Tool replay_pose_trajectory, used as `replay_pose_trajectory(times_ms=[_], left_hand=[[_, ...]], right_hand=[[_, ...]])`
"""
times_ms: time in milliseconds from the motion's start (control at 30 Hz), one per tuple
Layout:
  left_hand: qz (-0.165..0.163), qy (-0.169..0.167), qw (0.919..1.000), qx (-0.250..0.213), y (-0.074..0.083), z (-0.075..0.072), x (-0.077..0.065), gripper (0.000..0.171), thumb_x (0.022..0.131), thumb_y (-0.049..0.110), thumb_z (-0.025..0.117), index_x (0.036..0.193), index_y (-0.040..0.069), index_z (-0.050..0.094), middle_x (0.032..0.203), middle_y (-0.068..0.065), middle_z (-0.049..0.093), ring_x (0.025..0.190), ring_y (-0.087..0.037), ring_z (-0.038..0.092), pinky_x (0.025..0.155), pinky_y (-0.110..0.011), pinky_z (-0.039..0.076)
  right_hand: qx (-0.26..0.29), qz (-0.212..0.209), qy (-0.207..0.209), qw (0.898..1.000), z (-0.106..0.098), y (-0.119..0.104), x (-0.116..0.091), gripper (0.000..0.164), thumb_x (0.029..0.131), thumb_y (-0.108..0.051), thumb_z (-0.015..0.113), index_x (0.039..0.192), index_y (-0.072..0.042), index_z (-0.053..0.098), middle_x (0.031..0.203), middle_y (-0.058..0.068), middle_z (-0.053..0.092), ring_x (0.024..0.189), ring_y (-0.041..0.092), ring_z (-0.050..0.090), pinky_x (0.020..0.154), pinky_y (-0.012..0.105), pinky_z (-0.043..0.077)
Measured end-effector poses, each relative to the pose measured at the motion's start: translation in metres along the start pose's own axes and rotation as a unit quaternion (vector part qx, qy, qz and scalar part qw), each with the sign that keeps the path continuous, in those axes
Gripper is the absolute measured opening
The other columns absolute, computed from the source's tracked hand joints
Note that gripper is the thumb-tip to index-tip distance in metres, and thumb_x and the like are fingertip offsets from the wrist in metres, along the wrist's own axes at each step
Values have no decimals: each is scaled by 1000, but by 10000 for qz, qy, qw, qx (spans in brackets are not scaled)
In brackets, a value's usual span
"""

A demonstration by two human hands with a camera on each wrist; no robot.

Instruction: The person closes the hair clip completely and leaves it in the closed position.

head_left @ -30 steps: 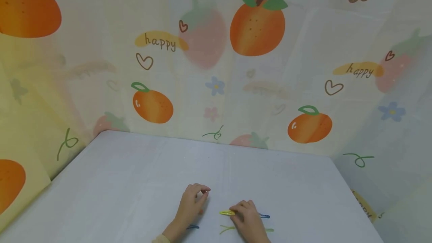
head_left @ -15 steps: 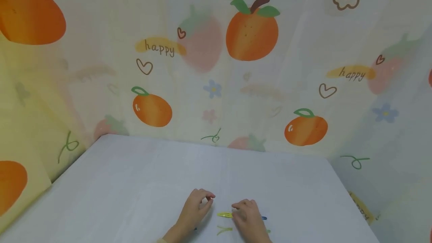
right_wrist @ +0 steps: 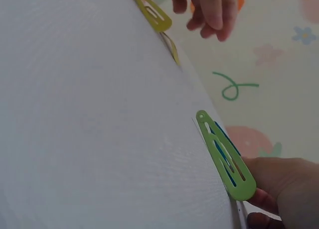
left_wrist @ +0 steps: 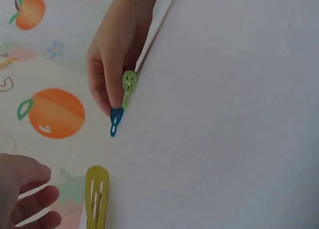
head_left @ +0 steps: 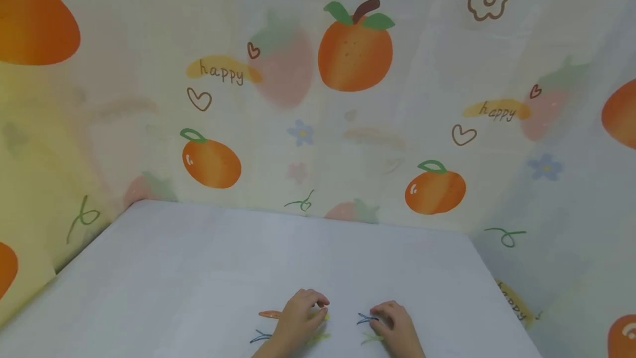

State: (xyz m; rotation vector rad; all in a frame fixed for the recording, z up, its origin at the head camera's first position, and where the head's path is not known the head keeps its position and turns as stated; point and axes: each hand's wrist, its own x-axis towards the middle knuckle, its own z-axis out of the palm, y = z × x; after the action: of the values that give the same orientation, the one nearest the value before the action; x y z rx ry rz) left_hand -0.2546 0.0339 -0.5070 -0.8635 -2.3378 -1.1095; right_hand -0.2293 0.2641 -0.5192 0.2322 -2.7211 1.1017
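My right hand [head_left: 396, 325] pinches a blue snap hair clip [head_left: 365, 319] between thumb and fingers; its split end points left. A light green snap hair clip [right_wrist: 243, 191] lies in front of that hand. My left hand [head_left: 300, 318] hovers with loosely bent fingers and nothing between them, partly covering a yellow hair clip [head_left: 326, 317] and a yellow-green one [head_left: 323, 337]. In the left wrist view the yellow clip [left_wrist: 97, 173] lies just beside the left fingertips [left_wrist: 49, 193].
Left of my left hand lie an orange hair clip [head_left: 269, 314] and a dark blue one [head_left: 259, 336] with its end spread. The white table [head_left: 238, 258] reaches back to a fruit-printed curtain [head_left: 278, 181].
My right hand has let go of the yellow clip and moved right to the blue clip. My left hand has shifted right over the yellow clips, uncovering the orange and dark blue ones.
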Motion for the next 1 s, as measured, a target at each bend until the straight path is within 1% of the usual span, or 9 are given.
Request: replay_pose_trajectory(times_ms=[100,233,300,400,533,667,833,900,1000], left_hand=[[-20,-186,9998,79,6,15,2,10,68,18,59,78,17,56,74,14,49,68,-4,42,58,-19,35],[269,-290,9986,351,14,33,9,17,64,24,62,78,16,57,77,13,50,69,-5,41,60,-19,35],[313,-388,9973,543,16,39,12,22,63,29,63,78,15,58,78,11,50,69,-6,40,60,-20,35],[249,-578,9950,771,18,45,16,28,63,37,61,79,14,60,79,10,49,70,-7,40,60,-21,34],[261,-678,9921,1023,21,49,22,34,63,41,59,81,12,61,80,7,49,70,-9,39,61,-22,34],[306,-757,9891,1225,26,47,25,36,63,41,58,83,10,61,80,5,50,71,-11,40,60,-24,33],[384,-663,9889,1275,26,49,25,28,64,36,59,80,14,62,77,7,50,69,-9,39,55,-21,31],[412,-586,9897,1239,25,51,25,24,63,35,60,78,16,62,76,8,50,68,-9,39,54,-21,30],[259,-575,9925,1051,25,54,26,16,62,32,61,71,19,63,71,12,50,65,-6,38,53,-20,29]], right_hand=[[-139,31,98,9999,3,3,-3,7,68,-28,59,70,-23,55,76,-12,44,72,8,41,61,24,36],[-47,-63,620,9980,4,3,-4,8,66,-22,62,66,-25,54,72,-14,46,70,5,42,60,24,36],[109,-225,915,9955,6,4,-3,11,65,-20,63,65,-26,54,71,-15,47,70,5,43,62,25,36],[279,-539,1209,9908,7,5,0,13,64,-18,64,66,-26,55,71,-16,48,71,4,43,62,25,36],[277,-995,1386,9849,7,6,3,13,64,-16,64,68,-24,55,73,-16,48,70,4,42,61,25,36],[332,-1365,1379,9804,7,3,5,11,65,-14,64,70,-21,56,74,-13,49,70,5,43,62,24,34],[576,-1673,1188,9770,6,2,5,8,66,-14,62,72,-17,57,75,-9,51,71,8,44,60,23,35],[834,-1673,1043,9768,5,1,4,7,68,-12,60,73,-15,57,77,-6,52,70,8,43,57,22,35],[1416,-1601,703,9743,2,0,3,6,71,-7,56,76,-11,57,78,-1,52,66,8,43,53,21,36]])
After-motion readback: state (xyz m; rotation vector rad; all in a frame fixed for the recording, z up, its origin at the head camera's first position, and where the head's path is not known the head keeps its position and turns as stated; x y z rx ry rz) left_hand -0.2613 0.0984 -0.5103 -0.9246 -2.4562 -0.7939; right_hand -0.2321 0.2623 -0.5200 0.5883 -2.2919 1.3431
